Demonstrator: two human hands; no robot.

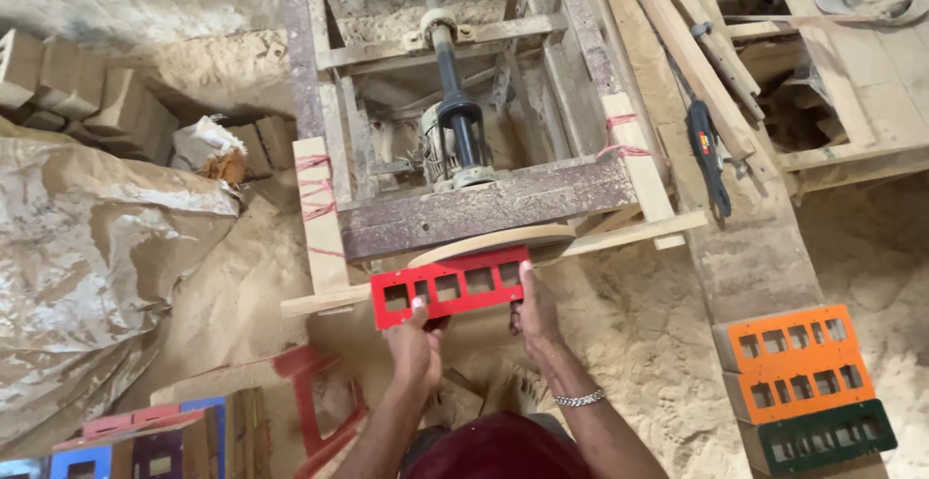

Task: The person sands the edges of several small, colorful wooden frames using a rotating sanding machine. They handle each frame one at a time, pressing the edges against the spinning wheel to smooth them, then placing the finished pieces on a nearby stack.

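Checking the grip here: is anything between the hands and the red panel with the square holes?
No. Both the left hand and right hand hold the red panel directly at its lower edge, thumbs on its face. Its upper edge lies against the pale wooden disc on the machine frame.

Both hands (left [414, 344], right [535, 314]) hold red slotted panel [451, 286] against sanding disc [494, 241]

— Where are the arms?

— Both rise from the bottom centre of the frame, bare forearms angled up and slightly toward each other.

— And the left hand [414, 342]?

— Just left of centre, fingers curled in a grip, thumb pointing up.

— The right hand [535, 313]?

— Right beside it, a little higher, thumb stretched upward, fingers closed below. Its wrist wears a metal bracelet [579, 399].
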